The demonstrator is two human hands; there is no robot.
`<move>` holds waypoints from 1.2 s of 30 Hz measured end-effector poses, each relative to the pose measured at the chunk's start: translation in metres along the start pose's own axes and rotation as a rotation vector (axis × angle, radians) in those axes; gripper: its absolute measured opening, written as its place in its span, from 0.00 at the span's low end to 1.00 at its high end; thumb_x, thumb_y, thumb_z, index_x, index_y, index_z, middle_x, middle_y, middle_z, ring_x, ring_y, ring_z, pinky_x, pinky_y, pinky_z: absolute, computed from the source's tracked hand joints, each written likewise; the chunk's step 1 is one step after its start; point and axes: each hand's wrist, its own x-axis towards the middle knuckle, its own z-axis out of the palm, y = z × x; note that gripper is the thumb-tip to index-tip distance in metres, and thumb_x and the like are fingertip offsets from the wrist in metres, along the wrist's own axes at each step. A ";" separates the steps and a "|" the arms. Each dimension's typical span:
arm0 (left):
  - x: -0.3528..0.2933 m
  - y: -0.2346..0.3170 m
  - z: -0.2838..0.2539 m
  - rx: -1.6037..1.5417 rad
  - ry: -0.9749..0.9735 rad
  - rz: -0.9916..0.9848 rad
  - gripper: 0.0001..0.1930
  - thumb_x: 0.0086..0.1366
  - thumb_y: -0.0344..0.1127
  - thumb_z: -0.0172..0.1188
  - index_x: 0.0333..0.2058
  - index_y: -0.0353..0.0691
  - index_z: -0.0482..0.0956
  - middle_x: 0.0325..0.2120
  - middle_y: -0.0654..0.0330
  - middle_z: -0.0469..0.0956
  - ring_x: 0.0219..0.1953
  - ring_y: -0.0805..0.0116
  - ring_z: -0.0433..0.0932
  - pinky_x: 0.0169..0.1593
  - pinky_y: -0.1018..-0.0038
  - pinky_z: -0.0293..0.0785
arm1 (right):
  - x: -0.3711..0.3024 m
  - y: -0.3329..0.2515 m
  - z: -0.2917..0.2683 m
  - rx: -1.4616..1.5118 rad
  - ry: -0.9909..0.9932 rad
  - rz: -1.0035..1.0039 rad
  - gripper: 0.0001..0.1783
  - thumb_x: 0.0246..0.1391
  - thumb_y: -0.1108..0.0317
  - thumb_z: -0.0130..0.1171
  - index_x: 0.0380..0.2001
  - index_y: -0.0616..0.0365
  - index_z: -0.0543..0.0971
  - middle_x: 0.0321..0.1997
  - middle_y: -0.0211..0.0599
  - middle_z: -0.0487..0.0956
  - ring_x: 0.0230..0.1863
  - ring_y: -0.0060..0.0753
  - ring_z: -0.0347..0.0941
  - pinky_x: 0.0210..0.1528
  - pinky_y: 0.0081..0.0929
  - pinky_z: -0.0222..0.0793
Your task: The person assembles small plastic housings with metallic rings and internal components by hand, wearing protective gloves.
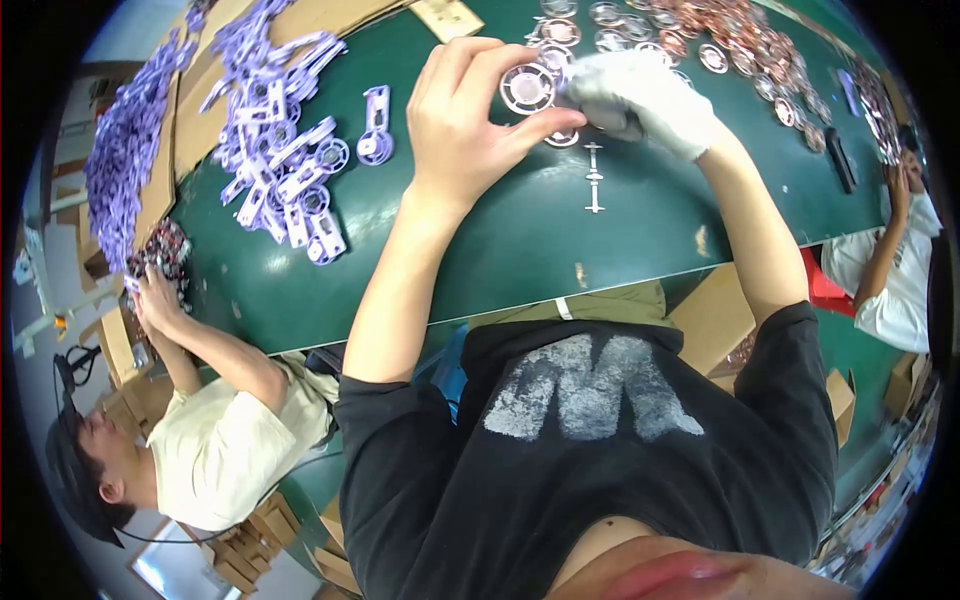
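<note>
My bare left hand [452, 125] pinches a round, spoked ring-shaped part [527, 89] between thumb and fingers. Close to its right is my right hand [648, 103] in a white glove, its fingers curled together; what they hold, if anything, is hidden. More round silver parts [560, 32] lie just beyond my hands. Below them on the green table, small silver pieces [594, 178] form a short upright line. One purple plastic part [375, 127] with a round end rests alone to the left of my left hand.
A heap of purple plastic parts [275, 150] covers the table's left, beside cardboard [190, 110]. Silver and copper-coloured discs [713, 58] spread at the far right, near a black bar-shaped object [839, 160]. Co-workers sit at left [225, 440] and right [890, 260].
</note>
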 end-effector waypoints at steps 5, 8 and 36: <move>-0.014 -0.007 0.008 -0.100 0.082 -0.069 0.29 0.37 0.53 0.81 0.37 0.42 0.84 0.39 0.60 0.81 0.42 0.58 0.79 0.43 0.68 0.77 | -0.003 0.007 0.016 0.065 -0.045 0.041 0.15 0.63 0.58 0.55 0.35 0.60 0.82 0.20 0.22 0.64 0.20 0.15 0.56 0.21 0.21 0.51; -0.022 0.004 0.012 -0.254 -0.042 -0.195 0.30 0.45 0.48 0.80 0.43 0.37 0.82 0.42 0.57 0.84 0.40 0.63 0.83 0.43 0.73 0.80 | -0.006 0.034 0.004 -0.137 -0.041 -0.219 0.16 0.64 0.58 0.55 0.38 0.62 0.82 0.21 0.24 0.66 0.21 0.17 0.58 0.22 0.21 0.54; -0.026 0.018 0.005 -0.967 0.036 -0.438 0.19 0.68 0.32 0.65 0.52 0.26 0.72 0.54 0.41 0.76 0.49 0.63 0.80 0.52 0.69 0.80 | -0.023 0.005 0.004 -0.408 0.259 -0.330 0.31 0.46 0.59 0.72 0.55 0.58 0.79 0.46 0.43 0.83 0.47 0.42 0.83 0.53 0.31 0.76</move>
